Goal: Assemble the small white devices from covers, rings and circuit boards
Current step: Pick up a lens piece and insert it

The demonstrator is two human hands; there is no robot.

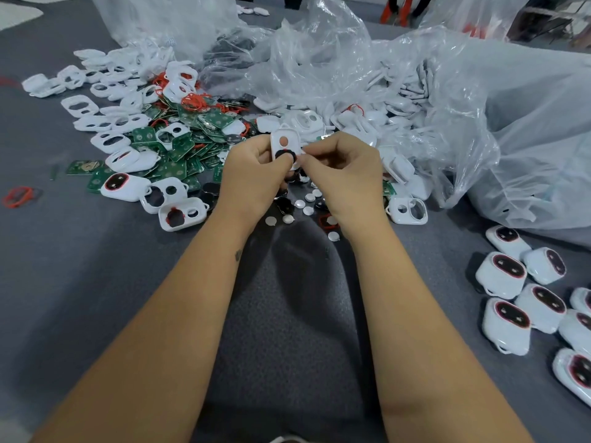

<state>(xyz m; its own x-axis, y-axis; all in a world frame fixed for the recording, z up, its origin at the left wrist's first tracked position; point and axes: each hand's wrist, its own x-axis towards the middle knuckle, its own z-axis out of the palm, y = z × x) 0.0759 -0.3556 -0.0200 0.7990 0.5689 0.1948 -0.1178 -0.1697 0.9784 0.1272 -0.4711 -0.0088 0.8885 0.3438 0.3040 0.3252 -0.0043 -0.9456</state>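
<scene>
A small white cover (pixel 284 135) with two openings is held up above the grey table between both hands. My left hand (pixel 256 169) grips its left side, and a black round piece (pixel 285 156) sits in the lower opening. My right hand (pixel 343 169) pinches the cover's right edge with curled fingers. Behind the hands lies a heap of green circuit boards (pixel 182 151), red rings (pixel 193 102) and empty white covers (pixel 96 123). Small silver discs (pixel 300 204) and black pieces lie under the hands.
Several assembled white devices (pixel 511 318) with dark red-rimmed faces lie at the right. Clear plastic bags (pixel 447 91) full of white parts spread across the back and right. A loose red ring (pixel 19 196) lies at the far left on the grey table (pixel 80 282).
</scene>
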